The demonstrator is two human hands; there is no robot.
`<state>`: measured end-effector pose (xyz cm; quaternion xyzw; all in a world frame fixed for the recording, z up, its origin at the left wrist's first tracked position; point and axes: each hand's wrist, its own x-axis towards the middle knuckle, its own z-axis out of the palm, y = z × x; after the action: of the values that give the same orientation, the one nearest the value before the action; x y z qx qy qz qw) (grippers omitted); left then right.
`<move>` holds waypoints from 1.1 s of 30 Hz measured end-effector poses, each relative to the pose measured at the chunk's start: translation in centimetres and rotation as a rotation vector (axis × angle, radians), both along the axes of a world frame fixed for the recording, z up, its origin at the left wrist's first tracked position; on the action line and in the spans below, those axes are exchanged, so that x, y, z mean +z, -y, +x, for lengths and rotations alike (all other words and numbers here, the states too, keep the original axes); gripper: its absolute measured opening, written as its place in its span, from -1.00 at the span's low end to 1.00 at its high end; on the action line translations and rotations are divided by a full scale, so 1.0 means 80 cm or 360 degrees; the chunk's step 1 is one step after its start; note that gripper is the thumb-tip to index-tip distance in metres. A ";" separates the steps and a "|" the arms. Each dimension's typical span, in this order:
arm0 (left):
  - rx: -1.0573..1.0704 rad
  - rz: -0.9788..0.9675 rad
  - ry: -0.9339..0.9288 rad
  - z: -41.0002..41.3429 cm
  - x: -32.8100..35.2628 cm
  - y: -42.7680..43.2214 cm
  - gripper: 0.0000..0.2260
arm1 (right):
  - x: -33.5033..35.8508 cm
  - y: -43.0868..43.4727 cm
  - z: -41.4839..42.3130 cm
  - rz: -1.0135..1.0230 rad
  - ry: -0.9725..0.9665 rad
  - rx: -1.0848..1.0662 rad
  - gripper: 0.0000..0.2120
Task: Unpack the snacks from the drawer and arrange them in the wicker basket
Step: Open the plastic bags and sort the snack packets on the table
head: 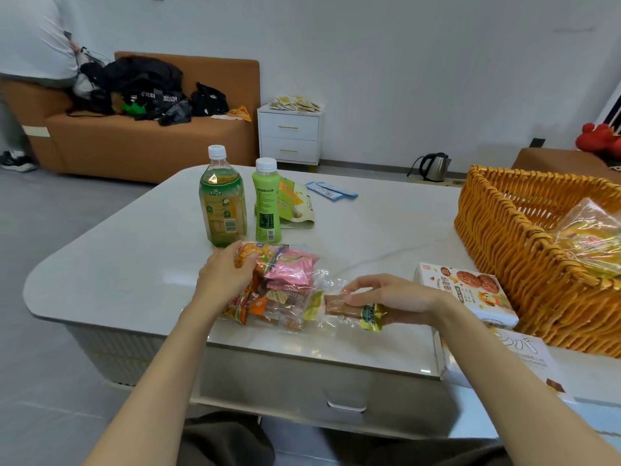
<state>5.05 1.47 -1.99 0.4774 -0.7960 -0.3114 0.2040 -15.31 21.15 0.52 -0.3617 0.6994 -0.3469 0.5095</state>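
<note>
A clear bag of mixed snacks (284,287) lies near the front of the white table (134,264). My left hand (225,275) grips its left end. My right hand (393,297) pinches a brown wrapped snack bar (346,309) at the bag's open right end. The orange wicker basket (524,264) stands at the right with a yellow packet (594,240) inside. A cookie box (470,290) lies just left of the basket. The drawer (322,388) below the tabletop is closed, with a handle (346,405).
Two green drink bottles (223,203) (266,203) stand behind the snack bag, with a green pouch (297,206) and blue sachets (331,190) beyond. A white box (504,361) lies at the front right. A sofa, a nightstand, a kettle and a person fill the background.
</note>
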 end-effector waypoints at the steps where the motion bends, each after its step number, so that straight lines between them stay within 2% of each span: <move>1: 0.0001 0.0018 -0.0002 0.001 0.000 -0.001 -0.50 | -0.001 0.002 0.004 -0.0009 0.0067 -0.0019 -0.78; 3: 0.0012 0.0053 0.0004 0.003 0.000 -0.001 -0.50 | -0.002 0.003 0.009 -0.0030 0.0138 -0.0022 -0.77; 11: 0.0043 0.0083 0.0031 0.003 0.005 0.008 -0.51 | -0.002 0.008 0.007 -0.0078 0.0109 0.0040 -0.75; 16: 0.0037 0.0096 0.0017 0.000 0.005 0.007 -0.55 | -0.018 0.022 0.032 -0.0120 0.0594 -0.0083 -0.82; 19: 0.0037 0.0121 -0.0051 0.001 0.007 0.007 -0.59 | -0.019 0.031 0.053 -0.0163 0.0615 -0.0055 -0.89; 21: 0.0062 0.0157 -0.0118 0.004 0.007 0.009 -0.60 | -0.017 0.035 0.060 -0.0196 0.0651 -0.0003 -0.75; 23: 0.0098 0.0194 -0.0180 0.008 0.007 0.011 -0.62 | -0.019 0.033 0.058 -0.0238 0.0665 -0.0039 -0.71; 26: 0.0160 0.0204 -0.0195 0.016 0.005 0.015 -0.63 | -0.030 0.032 0.046 -0.0301 0.0488 -0.0137 -0.92; 28: 0.0187 0.0221 -0.0204 0.021 0.005 0.018 -0.63 | -0.039 0.035 0.044 -0.0284 0.0388 -0.0274 -0.84; 33: 0.0193 0.0307 -0.0215 0.027 0.011 0.015 -0.66 | -0.048 0.049 0.063 -0.0340 0.0576 -0.0460 -0.71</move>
<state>7.20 0.24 -1.14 0.5199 -0.7166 -0.4050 0.2286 -10.23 17.21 -3.28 -0.2417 0.6006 -0.5473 0.5304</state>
